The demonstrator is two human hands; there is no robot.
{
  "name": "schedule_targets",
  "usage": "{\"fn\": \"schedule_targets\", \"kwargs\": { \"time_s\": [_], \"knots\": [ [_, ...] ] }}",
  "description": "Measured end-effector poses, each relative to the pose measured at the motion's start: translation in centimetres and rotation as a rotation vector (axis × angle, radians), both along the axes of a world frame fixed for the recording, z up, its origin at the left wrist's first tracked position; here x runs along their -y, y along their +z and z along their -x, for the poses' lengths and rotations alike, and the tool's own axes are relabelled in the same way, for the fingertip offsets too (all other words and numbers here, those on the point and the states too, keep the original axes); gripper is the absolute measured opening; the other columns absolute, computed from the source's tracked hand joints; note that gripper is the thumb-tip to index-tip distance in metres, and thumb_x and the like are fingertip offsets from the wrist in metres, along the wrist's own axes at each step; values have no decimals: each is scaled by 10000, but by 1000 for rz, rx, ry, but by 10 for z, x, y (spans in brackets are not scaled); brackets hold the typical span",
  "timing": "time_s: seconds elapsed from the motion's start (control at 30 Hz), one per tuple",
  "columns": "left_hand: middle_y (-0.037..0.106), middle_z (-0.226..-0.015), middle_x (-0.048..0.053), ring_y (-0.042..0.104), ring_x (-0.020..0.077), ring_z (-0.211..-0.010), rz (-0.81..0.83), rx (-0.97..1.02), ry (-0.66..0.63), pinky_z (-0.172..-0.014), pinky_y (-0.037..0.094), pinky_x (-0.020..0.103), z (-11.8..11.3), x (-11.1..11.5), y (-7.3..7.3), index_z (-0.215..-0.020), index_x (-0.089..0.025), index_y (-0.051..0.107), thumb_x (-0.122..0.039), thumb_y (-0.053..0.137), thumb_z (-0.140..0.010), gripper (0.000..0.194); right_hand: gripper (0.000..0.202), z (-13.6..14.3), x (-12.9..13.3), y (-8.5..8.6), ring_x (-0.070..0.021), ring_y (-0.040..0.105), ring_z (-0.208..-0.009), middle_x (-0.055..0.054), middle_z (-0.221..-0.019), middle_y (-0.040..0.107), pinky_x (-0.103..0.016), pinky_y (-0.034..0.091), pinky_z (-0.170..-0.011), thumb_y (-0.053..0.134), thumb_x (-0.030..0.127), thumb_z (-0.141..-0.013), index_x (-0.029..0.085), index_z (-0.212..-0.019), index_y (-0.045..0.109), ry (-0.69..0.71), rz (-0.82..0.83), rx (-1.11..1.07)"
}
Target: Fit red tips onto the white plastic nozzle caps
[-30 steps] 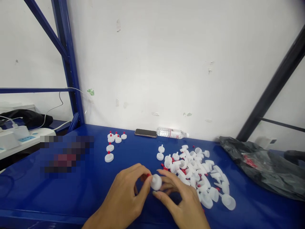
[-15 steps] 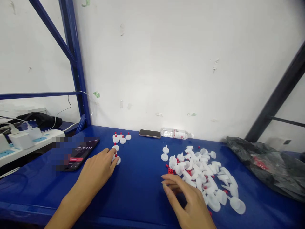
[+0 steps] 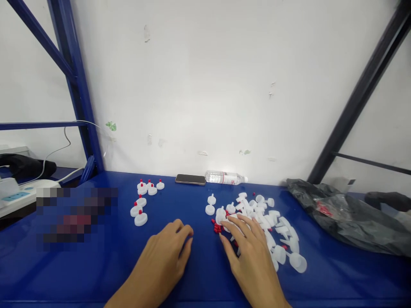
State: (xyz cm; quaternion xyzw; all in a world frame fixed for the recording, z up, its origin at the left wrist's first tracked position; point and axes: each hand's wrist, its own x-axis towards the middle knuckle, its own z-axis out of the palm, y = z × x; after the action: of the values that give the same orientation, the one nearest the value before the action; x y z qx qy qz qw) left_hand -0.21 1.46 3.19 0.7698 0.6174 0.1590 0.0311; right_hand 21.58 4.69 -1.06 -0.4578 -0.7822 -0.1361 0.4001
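My left hand is over the middle of the blue table, its fingers curled with a gap between thumb and index finger and nothing seen between them. Fingers spread, my right hand reaches over the near left part of a pile of white plastic nozzle caps. Small red tips lie just beyond its thumb. Two white caps without red tips stand at the pile's left. On the left, several white caps with red tips stand upright in a loose group.
A phone and a clear bottle lie by the wall. At the right is a dark plastic bag. A power strip sits at the left, near a blurred-out object on the table.
My left hand has left the red-tipped caps and come back to the middle. My right hand has moved onto the pile, its fingers more spread. The view has shifted right.
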Motion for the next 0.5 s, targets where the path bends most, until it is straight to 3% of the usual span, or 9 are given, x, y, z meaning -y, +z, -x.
{"fn": "schedule_targets", "kwargs": {
  "time_s": [0.23,0.5],
  "knots": [
    [681,-1164,78,711,295,-1016,31,-91,-129,-791,592,430,-42,-30,3,-1224,-233,642,-206,460,-1016,277,336,-8,-12,0,-394,605,-1259,-117,-1284,734,-689,352,-1146,650,190,-948,208,-1278,709,-129,61,112],
    [693,-1160,81,721,281,-986,30,-142,-168,-767,585,389,-51,-43,3,-1134,-215,669,-201,475,-1024,224,259,-6,-12,4,-368,658,-1195,-73,-1206,776,-676,385,-1112,659,135,-936,240,-1158,738,-125,110,70]
  ]
}}
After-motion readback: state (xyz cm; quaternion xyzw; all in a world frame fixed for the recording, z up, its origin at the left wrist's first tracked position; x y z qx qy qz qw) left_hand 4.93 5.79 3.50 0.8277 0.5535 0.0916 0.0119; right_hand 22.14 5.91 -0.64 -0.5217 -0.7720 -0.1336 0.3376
